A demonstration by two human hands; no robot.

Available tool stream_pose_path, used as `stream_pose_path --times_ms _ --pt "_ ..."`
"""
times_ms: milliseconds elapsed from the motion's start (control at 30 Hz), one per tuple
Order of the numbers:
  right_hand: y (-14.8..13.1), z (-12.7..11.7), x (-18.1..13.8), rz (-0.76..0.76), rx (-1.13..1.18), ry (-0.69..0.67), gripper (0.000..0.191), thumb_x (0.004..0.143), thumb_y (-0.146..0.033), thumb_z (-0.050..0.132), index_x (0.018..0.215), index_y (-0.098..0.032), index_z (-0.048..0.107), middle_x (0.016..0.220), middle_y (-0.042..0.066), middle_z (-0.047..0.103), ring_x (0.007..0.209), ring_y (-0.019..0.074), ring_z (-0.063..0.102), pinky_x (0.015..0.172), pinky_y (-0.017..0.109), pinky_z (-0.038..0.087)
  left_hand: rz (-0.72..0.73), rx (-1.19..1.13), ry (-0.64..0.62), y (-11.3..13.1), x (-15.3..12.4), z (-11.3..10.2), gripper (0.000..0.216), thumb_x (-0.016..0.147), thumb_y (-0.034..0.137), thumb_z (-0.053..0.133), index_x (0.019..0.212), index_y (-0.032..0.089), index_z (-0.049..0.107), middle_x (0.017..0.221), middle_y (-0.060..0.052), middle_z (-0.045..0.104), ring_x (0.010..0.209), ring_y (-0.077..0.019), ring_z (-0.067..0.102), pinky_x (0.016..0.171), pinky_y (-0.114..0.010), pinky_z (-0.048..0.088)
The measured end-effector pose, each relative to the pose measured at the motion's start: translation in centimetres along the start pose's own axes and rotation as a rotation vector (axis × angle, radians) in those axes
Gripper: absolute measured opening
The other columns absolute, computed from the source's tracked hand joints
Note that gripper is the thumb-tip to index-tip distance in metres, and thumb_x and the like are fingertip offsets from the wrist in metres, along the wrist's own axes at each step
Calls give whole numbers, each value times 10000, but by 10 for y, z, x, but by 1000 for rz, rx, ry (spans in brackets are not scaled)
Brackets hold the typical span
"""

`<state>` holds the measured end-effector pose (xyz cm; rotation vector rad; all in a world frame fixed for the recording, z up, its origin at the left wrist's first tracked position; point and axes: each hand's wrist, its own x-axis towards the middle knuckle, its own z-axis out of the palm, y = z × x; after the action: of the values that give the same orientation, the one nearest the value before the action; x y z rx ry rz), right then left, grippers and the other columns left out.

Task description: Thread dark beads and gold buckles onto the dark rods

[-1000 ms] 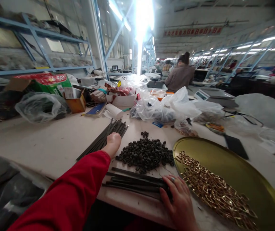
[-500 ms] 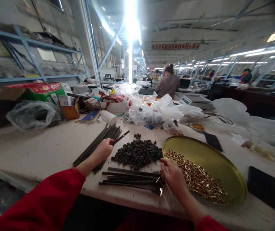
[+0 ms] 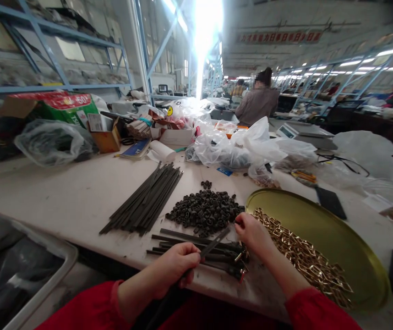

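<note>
My left hand (image 3: 179, 263) is closed on a dark flat strap (image 3: 215, 243), its free end pointing up and right towards my other hand. Fingers pinched, my right hand (image 3: 253, 233) is at the right edge of a pile of small black loops (image 3: 205, 213); a dark bit at its fingertips looks like one black loop. Beneath the held strap, several dark straps with metal buckles (image 3: 186, 238) lie side by side near the table's front edge. More plain dark straps (image 3: 144, 201) form a bundle on the left. Gold-coloured metal buckles (image 3: 302, 252) fill part of a gold oval tray (image 3: 361, 256).
Clear plastic bags (image 3: 237, 146) crowd the back of the table (image 3: 45, 192). A scale (image 3: 302, 133) stands behind them. Dark flat objects (image 3: 332, 203) lie by the tray. A white-rimmed bin (image 3: 69, 256) is below left. Another person (image 3: 258, 103) is further back.
My left hand has brought a strap from the bundle towards me and to the right. My right hand's fingers have closed into a pinch beside the loops. The view has shifted.
</note>
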<state>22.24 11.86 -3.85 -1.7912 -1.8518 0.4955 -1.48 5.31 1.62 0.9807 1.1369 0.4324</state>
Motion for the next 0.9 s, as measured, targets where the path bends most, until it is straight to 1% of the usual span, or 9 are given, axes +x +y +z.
stream_pose_path --times_ms 100,167,267,367,500,567,633,767,900 --pt "-8 -12 -15 38 159 -27 281 779 -241 491 1037 -153 560 772 29 587 684 164 559 656 287 451 -24 -21 -19 3 2 3 152 688 318 488 752 184 457 361 112 410 276 -35 273 301 -154 160" --pt "-16 -18 -28 128 456 -102 355 798 -325 505 1113 -167 551 750 11 595 671 147 565 648 274 467 -31 -24 -20 4 3 5 115 682 282 482 739 185 458 372 113 408 278 -34 284 301 -153 168" --pt "-25 -22 -47 355 986 -177 365 720 -378 650 1032 -191 626 749 -1 623 670 121 578 682 259 483 -50 -20 -26 3 1 9 87 647 214 464 727 181 474 432 102 437 282 -32 320 297 -157 184" --pt "-32 -22 -60 486 1295 -171 316 606 -321 776 876 -193 671 722 -16 635 607 91 585 625 220 510 -56 -33 -40 4 -3 13 132 631 205 471 756 172 498 561 74 513 311 -29 382 302 -158 221" --pt "-42 -22 -72 544 1467 -138 268 545 -284 824 718 -178 649 596 -49 610 506 62 569 521 166 519 -23 -8 -109 6 -11 20 192 697 284 496 838 157 518 658 32 576 362 -33 413 335 -161 242" --pt "-46 -23 -78 557 1517 -111 283 538 -292 827 706 -176 632 565 -55 607 493 64 575 490 151 518 5 40 -168 6 -14 23 248 740 323 474 907 151 537 648 25 583 363 -35 377 352 -171 220" --pt "-49 -22 -83 563 1557 -87 297 537 -285 829 719 -177 620 565 -54 616 505 72 593 477 144 520 65 112 -177 5 -16 25 281 775 363 450 923 150 559 644 27 578 384 -40 334 384 -182 214" --pt "-52 -19 -91 574 1654 -1 302 534 -252 833 727 -188 610 602 -61 639 523 69 609 500 138 530 246 308 -19 0 -17 28 372 808 448 423 722 133 600 621 24 523 555 -87 394 523 -196 311" --pt "-55 -12 -98 627 1744 53 238 598 -273 796 743 -189 627 649 -47 667 547 73 616 526 151 538 354 396 108 -4 -19 30 268 796 365 460 817 144 609 699 19 543 691 -128 459 648 -211 356"
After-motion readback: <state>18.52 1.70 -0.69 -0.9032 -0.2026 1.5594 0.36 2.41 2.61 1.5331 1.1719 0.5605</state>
